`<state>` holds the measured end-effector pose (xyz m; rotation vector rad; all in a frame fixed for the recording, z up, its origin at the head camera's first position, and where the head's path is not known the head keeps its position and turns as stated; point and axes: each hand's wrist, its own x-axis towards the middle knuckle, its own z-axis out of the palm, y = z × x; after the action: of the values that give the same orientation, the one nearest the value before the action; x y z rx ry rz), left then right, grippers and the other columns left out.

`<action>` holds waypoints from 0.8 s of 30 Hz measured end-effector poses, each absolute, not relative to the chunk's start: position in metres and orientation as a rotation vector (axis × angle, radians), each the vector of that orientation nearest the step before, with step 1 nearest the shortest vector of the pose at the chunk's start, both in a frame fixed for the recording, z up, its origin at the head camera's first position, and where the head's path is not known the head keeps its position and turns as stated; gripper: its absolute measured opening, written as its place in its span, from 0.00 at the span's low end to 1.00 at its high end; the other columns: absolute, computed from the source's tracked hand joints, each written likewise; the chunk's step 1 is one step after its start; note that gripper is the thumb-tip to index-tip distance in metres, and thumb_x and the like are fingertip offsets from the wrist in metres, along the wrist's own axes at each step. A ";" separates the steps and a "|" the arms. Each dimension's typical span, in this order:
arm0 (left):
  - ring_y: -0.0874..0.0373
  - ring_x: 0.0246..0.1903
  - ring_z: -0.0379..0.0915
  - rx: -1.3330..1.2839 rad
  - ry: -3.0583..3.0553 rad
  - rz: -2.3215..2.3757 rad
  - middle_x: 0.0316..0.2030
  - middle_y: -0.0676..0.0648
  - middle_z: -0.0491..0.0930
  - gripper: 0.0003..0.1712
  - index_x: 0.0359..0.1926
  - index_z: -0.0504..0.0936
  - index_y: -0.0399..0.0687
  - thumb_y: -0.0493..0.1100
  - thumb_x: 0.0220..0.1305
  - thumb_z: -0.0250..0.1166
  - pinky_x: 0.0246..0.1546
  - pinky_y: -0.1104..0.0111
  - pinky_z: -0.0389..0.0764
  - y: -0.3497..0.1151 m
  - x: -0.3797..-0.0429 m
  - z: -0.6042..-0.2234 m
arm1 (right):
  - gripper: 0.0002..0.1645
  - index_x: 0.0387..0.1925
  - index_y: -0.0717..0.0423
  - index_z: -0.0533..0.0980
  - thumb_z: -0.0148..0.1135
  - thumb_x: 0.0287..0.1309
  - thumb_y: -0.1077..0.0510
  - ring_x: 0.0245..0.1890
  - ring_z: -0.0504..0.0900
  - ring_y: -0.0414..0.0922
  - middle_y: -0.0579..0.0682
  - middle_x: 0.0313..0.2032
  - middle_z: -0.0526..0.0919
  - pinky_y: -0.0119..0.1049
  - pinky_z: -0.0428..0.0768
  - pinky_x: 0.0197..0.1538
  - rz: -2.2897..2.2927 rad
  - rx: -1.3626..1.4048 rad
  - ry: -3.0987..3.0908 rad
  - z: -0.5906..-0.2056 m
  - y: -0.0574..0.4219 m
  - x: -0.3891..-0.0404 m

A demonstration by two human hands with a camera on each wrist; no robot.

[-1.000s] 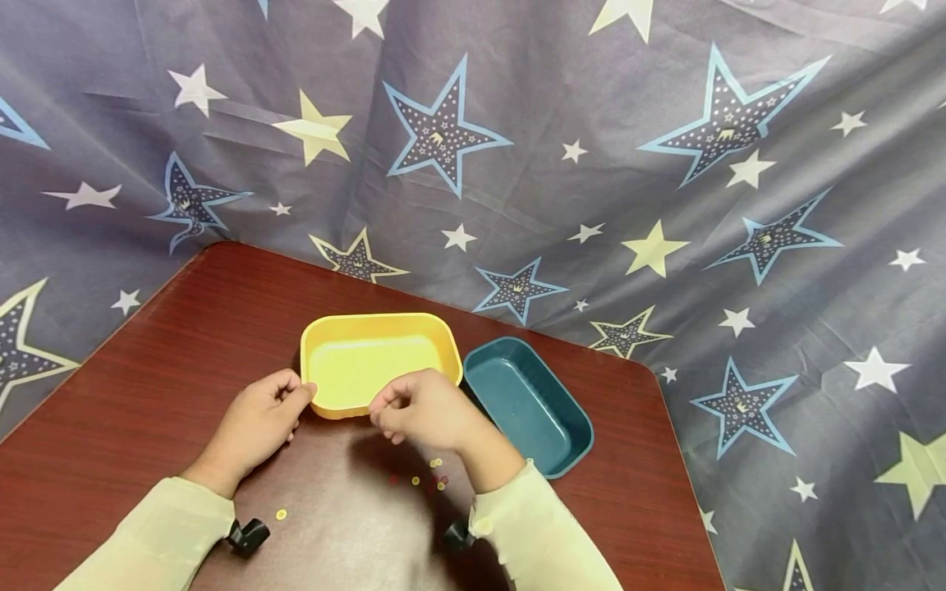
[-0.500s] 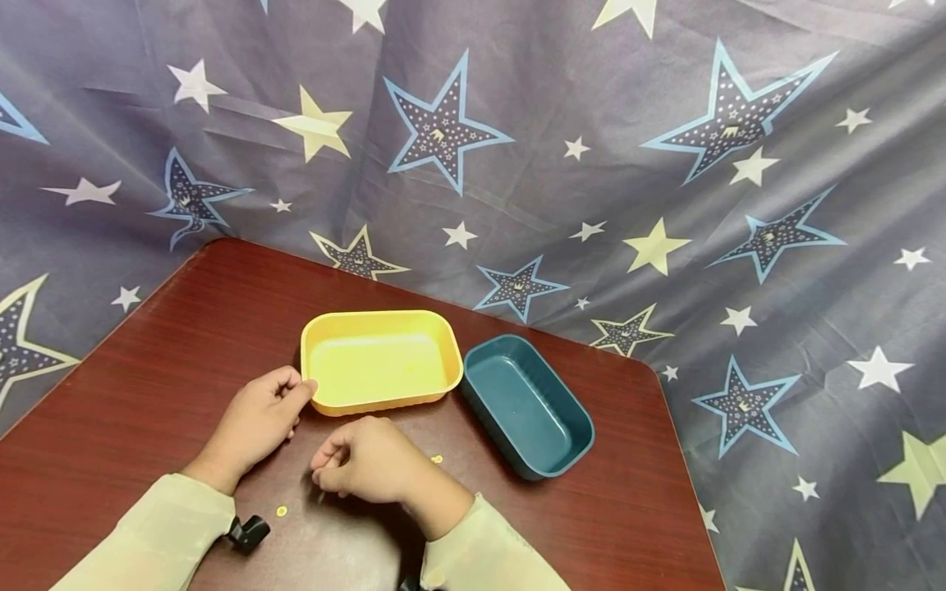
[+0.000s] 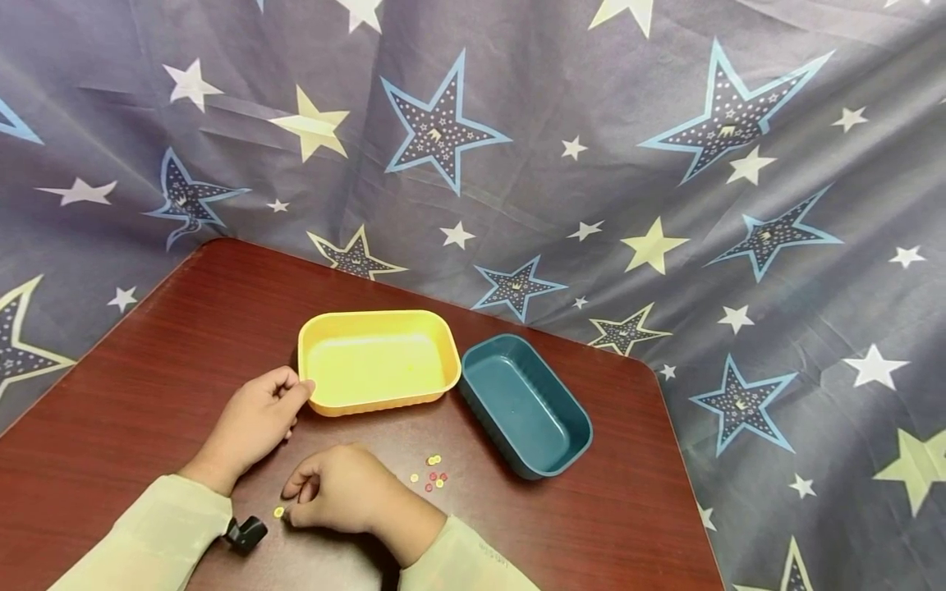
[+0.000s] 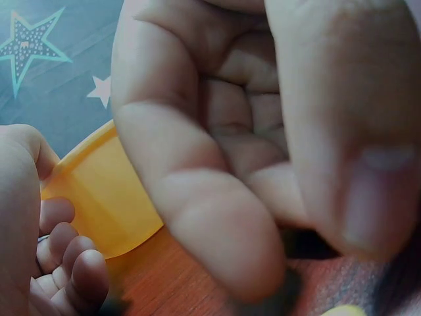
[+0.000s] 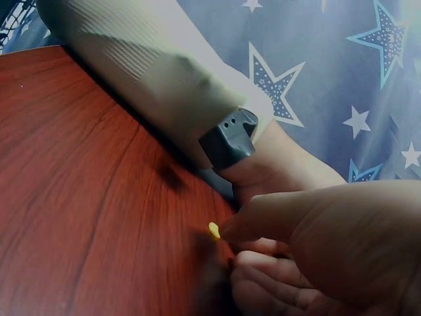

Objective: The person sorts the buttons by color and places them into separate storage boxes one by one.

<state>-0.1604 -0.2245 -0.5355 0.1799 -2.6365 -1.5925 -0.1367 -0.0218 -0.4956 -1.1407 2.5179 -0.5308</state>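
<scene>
At its near left corner, a yellow plastic bin (image 3: 377,368) is pinched by my left hand (image 3: 254,417), thumb on the rim and fingers outside the wall. My right hand (image 3: 340,490) is low over the table, left of centre, with thumb and index finger apart. Right at those fingertips lies a small yellow button (image 3: 278,512); the right wrist view has the same button (image 5: 214,230) beside the thumb tip. Close up in the left wrist view, the right hand's thumb and fingers (image 4: 217,224) are bent with a gap between them. Several small red and yellow buttons (image 3: 433,477) lie right of the right hand.
A dark teal bin (image 3: 526,402) stands beside the yellow one, angled to the right. The reddish-brown table (image 3: 222,320) reaches back to a grey curtain (image 3: 547,180) printed with stars. A black wrist mount (image 3: 245,533) sits by the left cuff.
My right hand has moved from the yellow bin's front rim down and left to the lone yellow button, uncovering the button cluster. The left hand keeps its hold on the bin.
</scene>
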 end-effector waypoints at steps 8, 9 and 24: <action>0.55 0.20 0.78 0.172 -2.639 -1.579 0.20 0.49 0.79 0.26 0.37 0.77 0.49 0.65 0.86 0.60 0.25 0.63 0.75 -0.224 -0.161 -0.539 | 0.07 0.37 0.30 0.92 0.84 0.57 0.45 0.24 0.67 0.12 0.20 0.22 0.79 0.11 0.67 0.33 -0.470 -1.132 2.586 -0.501 -0.026 -0.129; 0.55 0.20 0.78 0.171 -2.636 -1.580 0.20 0.49 0.79 0.26 0.37 0.77 0.49 0.65 0.86 0.60 0.24 0.63 0.75 -0.224 -0.161 -0.539 | 0.07 0.36 0.29 0.91 0.84 0.56 0.45 0.24 0.67 0.12 0.20 0.22 0.79 0.11 0.67 0.33 -0.461 -1.126 2.596 -0.501 -0.026 -0.129; 0.55 0.20 0.78 0.187 -2.640 -1.588 0.21 0.50 0.78 0.26 0.38 0.76 0.51 0.65 0.86 0.60 0.24 0.63 0.75 -0.221 -0.156 -0.539 | 0.07 0.32 0.24 0.89 0.83 0.56 0.41 0.23 0.65 0.13 0.18 0.21 0.76 0.11 0.64 0.32 -0.326 -1.184 2.690 -0.504 -0.031 -0.120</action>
<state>-0.1562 -0.2211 -0.5388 0.1873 -2.6401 -1.5879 -0.1201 -0.0306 -0.5037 -1.1839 2.6900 -0.3262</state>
